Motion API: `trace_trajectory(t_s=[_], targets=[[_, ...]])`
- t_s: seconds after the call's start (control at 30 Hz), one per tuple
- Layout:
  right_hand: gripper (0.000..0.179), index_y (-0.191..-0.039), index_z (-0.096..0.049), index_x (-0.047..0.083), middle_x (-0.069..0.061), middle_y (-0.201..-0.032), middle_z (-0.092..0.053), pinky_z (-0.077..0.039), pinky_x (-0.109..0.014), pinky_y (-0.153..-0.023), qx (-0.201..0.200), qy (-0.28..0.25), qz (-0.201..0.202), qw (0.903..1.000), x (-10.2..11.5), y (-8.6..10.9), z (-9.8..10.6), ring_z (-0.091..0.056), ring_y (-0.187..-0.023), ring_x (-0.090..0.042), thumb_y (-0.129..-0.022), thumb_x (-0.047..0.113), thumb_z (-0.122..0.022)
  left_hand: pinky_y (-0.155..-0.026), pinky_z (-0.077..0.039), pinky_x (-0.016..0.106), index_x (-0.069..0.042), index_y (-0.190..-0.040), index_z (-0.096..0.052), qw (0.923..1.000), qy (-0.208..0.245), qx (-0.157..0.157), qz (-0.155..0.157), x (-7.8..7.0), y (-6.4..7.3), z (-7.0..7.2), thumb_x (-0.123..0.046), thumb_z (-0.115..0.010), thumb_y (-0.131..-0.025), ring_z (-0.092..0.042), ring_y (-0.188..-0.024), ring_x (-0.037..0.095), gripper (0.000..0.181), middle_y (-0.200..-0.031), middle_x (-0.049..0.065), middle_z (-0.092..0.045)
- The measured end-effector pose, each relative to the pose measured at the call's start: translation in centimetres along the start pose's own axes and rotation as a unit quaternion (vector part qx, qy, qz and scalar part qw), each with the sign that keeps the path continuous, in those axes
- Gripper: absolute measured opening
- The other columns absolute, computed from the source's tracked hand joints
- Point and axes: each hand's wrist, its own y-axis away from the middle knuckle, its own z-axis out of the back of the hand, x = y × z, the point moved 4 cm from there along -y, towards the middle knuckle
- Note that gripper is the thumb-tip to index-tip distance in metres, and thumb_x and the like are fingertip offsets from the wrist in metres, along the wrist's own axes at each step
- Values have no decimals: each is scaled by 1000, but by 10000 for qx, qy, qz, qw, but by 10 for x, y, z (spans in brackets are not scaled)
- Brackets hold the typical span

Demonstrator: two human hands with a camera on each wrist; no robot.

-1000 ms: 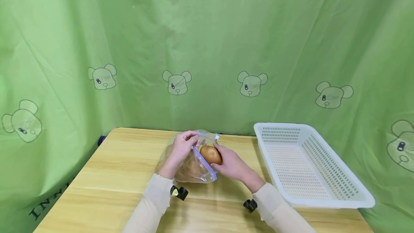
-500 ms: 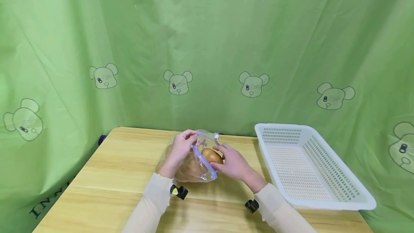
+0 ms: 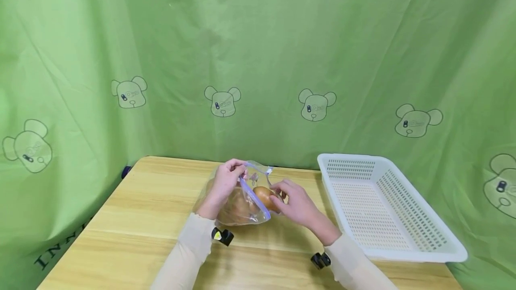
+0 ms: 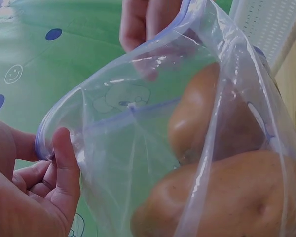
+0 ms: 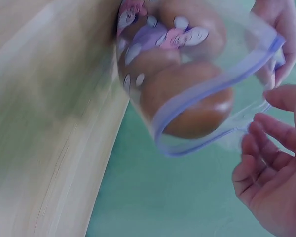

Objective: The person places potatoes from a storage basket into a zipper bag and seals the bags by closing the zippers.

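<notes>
A clear zip bag (image 3: 246, 221) with a purple seal lies on its side, mouth toward the right. My left hand (image 3: 226, 181) pinches the rim of its mouth between thumb and fingers. Just inside the opening rests a smooth brown potato (image 3: 264, 196); more of them show through the plastic, such as a dimpled potato (image 4: 227, 197) in the left wrist view. My right hand (image 3: 298, 202) is at the mouth's right side, fingers loosely bent and thumb apart from them. In the right wrist view its fingertips (image 5: 259, 121) meet the rim, with no potato in them.
A white perforated plastic basket (image 3: 403, 254) stands at the right of the wooden table (image 3: 133, 209). Behind the table hangs a green curtain (image 3: 258, 133) with bear faces. Cartoon prints show on the bag's side in the right wrist view.
My right hand has let go of the potato and drawn back slightly to the right. The potato has settled lower in the bag's mouth. The left hand keeps its pinch on the rim.
</notes>
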Motion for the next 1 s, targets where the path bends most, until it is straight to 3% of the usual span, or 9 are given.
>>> trace_trajectory(t_s=[0.1, 0.3, 0.43, 0.7, 0.87, 1.0], targets=[[16, -100, -69, 6, 10, -69, -51, -43, -21, -49, 235, -449, 81, 9987, 9, 5, 0, -46, -58, -5, -90, 17, -65, -55, -51, 22, 7, -107, -61, 10000, -27, -22, 47, -1, -1, 1, -2, -52, -93, -55, -66, 15, 19, -76, 8, -59], [28, -101, -70, 6, 11, -57, -48, -34, -18, -39, 1067, -845, -57, 9907, 23, 11, -7, -37, -47, 0, -91, 31, -64, -56, -52, 24, 7, -106, -60, 9999, -95, -72, -29, -3, -2, 3, -1, -51, -93, -56, -67, 16, 18, -78, 10, -59], [21, -97, -70, 6, 11, -55, -49, -33, -17, -36, 1150, -897, -176, 9892, 24, 10, -10, -38, -44, 1, -89, 25, -67, -56, -52, 23, 6, -105, -61, 9999, -95, -139, -38, -4, -3, 5, -1, -52, -92, -55, -66, 14, 17, -81, 14, -60], [4, -86, -67, 6, 5, -65, -62, -47, -21, -41, 780, -1033, -205, 9914, 18, 8, -11, -51, -49, -2, -87, 8, -63, -55, -53, 22, 8, -107, -59, 9996, -157, -122, -180, -6, -4, 11, -2, -55, -92, -55, -64, 12, 18, -78, 9, -59], [3, -85, -65, 5, 0, -71, -65, -48, -17, -47, 105, -433, -64, 9990, 16, 5, -6, -54, -55, -3, -84, 5, -63, -53, -53, 21, 8, -104, -58, 9996, -17, -269, -88, -8, -7, 17, -1, -55, -92, -54, -64, 12, 16, -79, 10, -58], [6, -83, -64, 7, -2, -71, -66, -46, -12, -45, -474, -143, 89, 9987, 14, 3, -2, -57, -55, -5, -82, 2, -67, -51, -53, 20, 8, -108, -57, 9996, 72, -257, -36, -12, -7, 19, 3, -52, -90, -54, -62, 12, 20, -77, 10, -57]])
